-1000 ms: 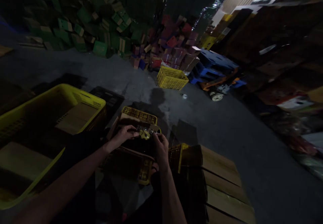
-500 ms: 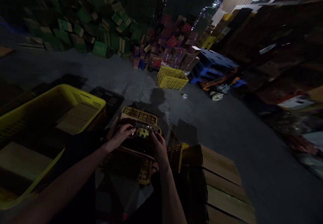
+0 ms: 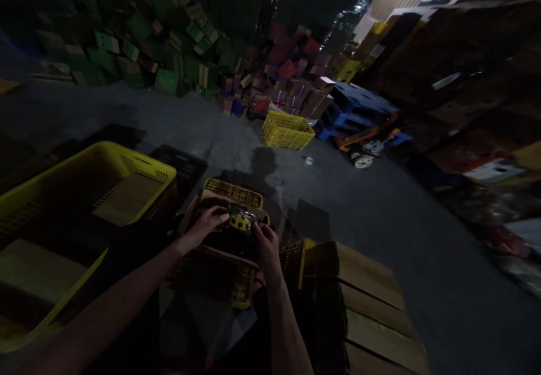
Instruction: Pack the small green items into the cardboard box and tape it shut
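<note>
A small yellow item with black spots (image 3: 240,223), in shiny clear plastic wrap, is between my two hands. My left hand (image 3: 208,224) pinches the wrap at its left end. At the other end, my right hand (image 3: 265,239) has its fingers closed on the wrap. Below them is an open cardboard box (image 3: 211,200) with a dark inside; its contents are too dim to make out. The box rests on a yellow crate (image 3: 236,192), whose perforated side shows behind it.
A large yellow bin (image 3: 105,149) with cardboard inside stands at left. Cartons (image 3: 372,285) stand in a row at right. Farther off are a yellow basket (image 3: 287,131), blue pallets (image 3: 359,101) on an orange pallet jack (image 3: 367,138), and heaped green boxes (image 3: 167,80).
The spotted item has turned slightly and shows more of its yellow face. Both hands stay nearly in place, the left one a little closer to the item.
</note>
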The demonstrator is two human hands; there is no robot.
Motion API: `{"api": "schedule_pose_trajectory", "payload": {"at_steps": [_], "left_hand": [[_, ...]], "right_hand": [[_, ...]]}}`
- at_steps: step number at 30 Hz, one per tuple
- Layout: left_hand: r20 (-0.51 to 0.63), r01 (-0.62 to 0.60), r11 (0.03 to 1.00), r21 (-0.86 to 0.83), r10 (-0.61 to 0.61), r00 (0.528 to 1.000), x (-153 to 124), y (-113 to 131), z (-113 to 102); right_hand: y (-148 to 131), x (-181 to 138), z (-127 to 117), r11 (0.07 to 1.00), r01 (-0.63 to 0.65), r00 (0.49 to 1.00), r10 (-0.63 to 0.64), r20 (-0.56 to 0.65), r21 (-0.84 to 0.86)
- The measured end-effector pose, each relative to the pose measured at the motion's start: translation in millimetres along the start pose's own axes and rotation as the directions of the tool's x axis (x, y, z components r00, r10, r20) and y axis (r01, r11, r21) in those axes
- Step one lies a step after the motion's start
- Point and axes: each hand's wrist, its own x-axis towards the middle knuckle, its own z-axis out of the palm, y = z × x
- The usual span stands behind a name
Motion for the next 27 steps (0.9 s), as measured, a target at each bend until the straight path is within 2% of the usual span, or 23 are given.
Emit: {"api": "schedule_pose_trajectory", "payload": {"at_steps": [4,10,15,22,25,27], "left_hand": [[0.102,-0.012,0.999,-0.033,0.015,0.995,-8.6,7.6,2.4],[0.192,-0.171,0.977,0.129,0.144,0.971,-11.1,13.6,1.7],[0.152,-0.154,0.977,0.144,0.132,0.980,-7.5,12.0,2.6],[0.056,-0.122,0.986,0.111,0.116,0.992,-2.2,9.2,2.2],[0.062,-0.138,0.981,0.136,0.130,0.990,-1.3,7.8,1.0],[0.100,-0.153,0.979,0.134,0.140,0.985,-1.6,6.7,0.4]], "right_hand": [[-1.4,-0.3,0.9,1.000,0.002,1.000,-0.002,-0.006,-0.003],[-3.2,-2.0,3.0,0.999,-0.007,1.000,0.008,-0.030,0.044],[-6.9,-4.8,3.3,0.999,0.043,0.999,-0.043,-0.004,-0.016],[-24.1,-10.4,9.9,1.000,0.012,0.993,-0.009,0.118,-0.026],[-27.1,-11.6,12.2,1.000,-0.006,0.986,0.010,0.167,-0.021],[-26.2,-11.5,11.8,0.999,-0.040,0.988,0.043,0.150,-0.021]]}}
